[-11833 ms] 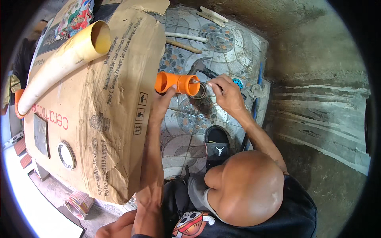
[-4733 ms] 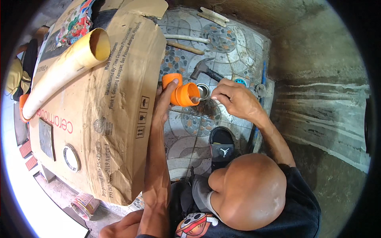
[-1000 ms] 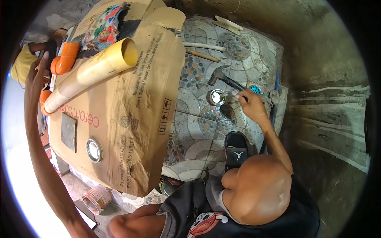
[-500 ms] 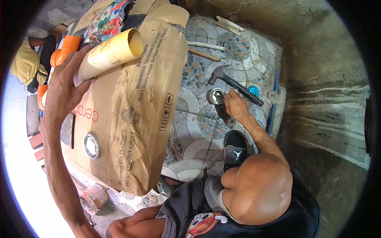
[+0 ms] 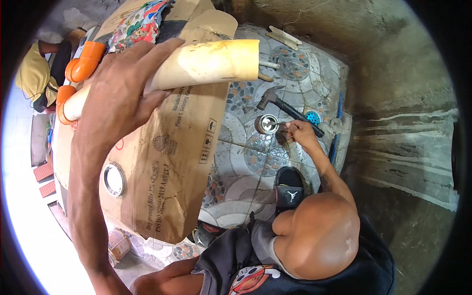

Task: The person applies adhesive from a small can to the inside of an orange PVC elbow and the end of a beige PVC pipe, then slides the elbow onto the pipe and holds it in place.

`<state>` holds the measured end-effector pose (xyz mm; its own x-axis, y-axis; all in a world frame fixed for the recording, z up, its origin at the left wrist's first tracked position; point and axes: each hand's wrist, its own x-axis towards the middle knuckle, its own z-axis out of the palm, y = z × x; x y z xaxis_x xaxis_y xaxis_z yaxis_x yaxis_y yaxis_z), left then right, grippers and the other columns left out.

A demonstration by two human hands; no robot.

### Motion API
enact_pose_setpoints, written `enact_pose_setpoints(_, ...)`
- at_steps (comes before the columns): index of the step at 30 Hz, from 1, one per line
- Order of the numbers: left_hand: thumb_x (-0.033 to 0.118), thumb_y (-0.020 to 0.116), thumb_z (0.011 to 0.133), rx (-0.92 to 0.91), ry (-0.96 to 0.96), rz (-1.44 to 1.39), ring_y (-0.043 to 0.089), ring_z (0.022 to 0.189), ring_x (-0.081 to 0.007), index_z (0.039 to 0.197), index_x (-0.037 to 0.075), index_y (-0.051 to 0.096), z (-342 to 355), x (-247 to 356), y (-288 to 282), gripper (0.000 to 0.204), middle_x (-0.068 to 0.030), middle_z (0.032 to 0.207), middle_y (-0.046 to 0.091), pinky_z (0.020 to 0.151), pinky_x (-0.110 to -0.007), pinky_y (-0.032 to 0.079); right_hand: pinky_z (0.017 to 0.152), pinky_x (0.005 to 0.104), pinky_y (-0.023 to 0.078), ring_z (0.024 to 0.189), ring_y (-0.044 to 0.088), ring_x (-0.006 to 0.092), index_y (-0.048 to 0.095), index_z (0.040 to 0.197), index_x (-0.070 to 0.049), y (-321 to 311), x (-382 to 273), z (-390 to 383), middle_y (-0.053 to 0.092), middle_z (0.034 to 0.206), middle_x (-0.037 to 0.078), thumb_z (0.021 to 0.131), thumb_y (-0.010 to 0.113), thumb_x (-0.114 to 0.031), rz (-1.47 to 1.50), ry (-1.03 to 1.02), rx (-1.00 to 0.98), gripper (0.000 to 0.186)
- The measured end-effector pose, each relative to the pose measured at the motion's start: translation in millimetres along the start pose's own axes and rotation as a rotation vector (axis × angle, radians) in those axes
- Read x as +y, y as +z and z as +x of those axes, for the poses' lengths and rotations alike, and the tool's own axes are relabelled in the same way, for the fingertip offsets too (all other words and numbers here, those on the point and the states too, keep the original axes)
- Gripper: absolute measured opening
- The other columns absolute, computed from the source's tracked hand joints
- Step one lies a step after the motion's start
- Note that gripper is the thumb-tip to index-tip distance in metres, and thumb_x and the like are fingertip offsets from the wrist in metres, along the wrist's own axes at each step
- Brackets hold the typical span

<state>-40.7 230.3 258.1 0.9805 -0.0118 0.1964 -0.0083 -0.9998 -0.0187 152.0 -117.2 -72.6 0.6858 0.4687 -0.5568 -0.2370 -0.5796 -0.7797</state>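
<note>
My left hand [image 5: 115, 91] is wrapped around a cream plastic pipe [image 5: 211, 61], holding it over a large cardboard sheet. The pipe's open end faces right. An orange elbow fitting [image 5: 64, 104] sits at its other end, and a second orange elbow [image 5: 86, 61] lies just beyond. Down on the tiled floor, my right hand [image 5: 301, 133] pinches something small and thin beside an open metal can [image 5: 267, 124]; I cannot make out what it is. Right behind that hand lies a claw hammer [image 5: 290, 109] with a black handle.
A round metal lid [image 5: 114, 180] rests on the cardboard [image 5: 187, 162]. Near the hammer is a blue drain cover [image 5: 313, 117], with a blue pipe [image 5: 336, 142] along the wall. Sticks lie farther back. A plastic tub [image 5: 119, 246] stands lower left; a multicoloured cloth [image 5: 140, 27] lies at the top.
My left hand has moved right and closer, swinging the pipe's open end to the right. My right hand has drawn slightly right, away from the can.
</note>
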Motion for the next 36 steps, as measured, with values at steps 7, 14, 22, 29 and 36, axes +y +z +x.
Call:
enact_pose_setpoints(7,0.006,0.082,0.071,0.008,0.009,-0.018,0.063,0.106,-0.0357,0.143,0.018,0.056,12.8,10.2,7.0,0.078,-0.0118,0.113,0.067,0.094,-0.046,0.047,0.056,0.0286,0.048,0.067,0.057,0.0140,0.069,0.100,0.001,-11.0,18.7,-2.9,0.059,0.078,0.003,0.104,0.063,-0.021,0.505,0.170,-0.075,0.023)
enact_pose_setpoints(14,0.007,0.084,0.070,-0.013,-0.023,0.022,0.063,0.107,-0.0360,0.142,0.018,0.056,17.1,16.3,7.8,0.078,-0.0113,0.114,0.066,0.094,-0.047,0.048,0.061,0.0313,0.051,0.071,0.057,0.0145,0.065,0.100,0.002,-8.8,28.6,1.8,0.058,0.081,0.003,0.102,0.066,-0.021,0.772,0.267,-0.179,0.023)
enact_pose_setpoints(22,0.007,0.082,0.071,0.042,-0.007,-0.065,0.062,0.106,-0.0360,0.143,0.016,0.056,13.8,13.5,12.3,0.077,-0.0121,0.111,0.065,0.094,-0.046,0.047,0.063,0.0299,0.048,0.073,0.057,0.0159,0.064,0.102,0.001,-23.9,-22.2,-35.9,0.059,0.084,0.004,0.103,0.065,-0.020,0.838,0.169,-0.164,0.020)
enact_pose_setpoints(29,0.008,0.080,0.073,0.044,-0.025,-0.070,0.061,0.104,-0.0359,0.145,0.016,0.055,11.7,15.0,12.1,0.076,-0.0126,0.110,0.064,0.093,-0.046,0.047,0.062,0.0288,0.046,0.069,0.056,0.0144,0.066,0.100,0.004,-52.1,-177.7,-118.8,0.062,0.082,0.006,0.104,0.062,-0.015,0.685,-0.453,-0.006,0.020)
enact_pose_setpoints(36,0.010,0.079,0.074,0.030,-0.025,-0.097,0.060,0.107,-0.0360,0.148,0.017,0.053,11.5,11.6,11.9,0.078,-0.0145,0.110,0.062,0.096,-0.047,0.046,0.061,0.0239,0.047,0.067,0.058,0.0092,0.069,0.103,0.005,-37.2,-239.7,-138.5,0.063,0.088,0.004,0.102,0.062,-0.011,0.053,-0.875,0.205,0.017)
